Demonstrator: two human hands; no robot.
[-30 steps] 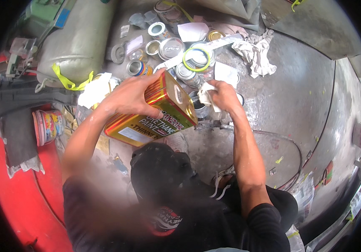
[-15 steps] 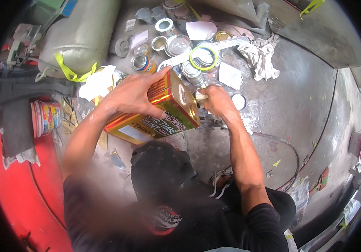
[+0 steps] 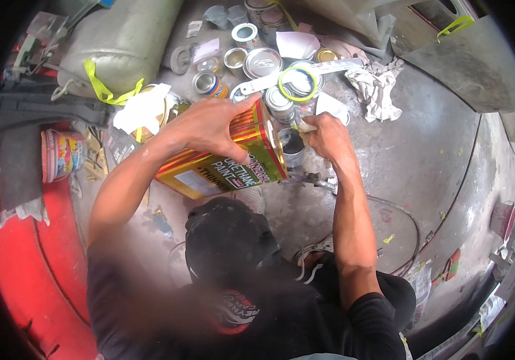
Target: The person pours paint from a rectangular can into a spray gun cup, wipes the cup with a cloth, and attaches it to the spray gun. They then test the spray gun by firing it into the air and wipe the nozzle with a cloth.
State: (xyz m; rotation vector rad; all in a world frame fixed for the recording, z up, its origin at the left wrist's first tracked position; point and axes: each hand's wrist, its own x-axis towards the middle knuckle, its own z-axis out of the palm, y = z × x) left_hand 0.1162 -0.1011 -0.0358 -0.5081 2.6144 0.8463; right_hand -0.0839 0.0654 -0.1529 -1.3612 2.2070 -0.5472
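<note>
Left hand clasps tilted tin.
Long axis points toward cup; right hand, nearer cup, pinches white wad.

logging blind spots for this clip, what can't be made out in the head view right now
In the head view:
- Several fingers of the left hand: behind the hand and the gold tin.
- Most of the white wad: covered by the right hand.
- What the cup holds: too dark to tell.
- Grey tank's far end: cut off by the top edge.
</note>
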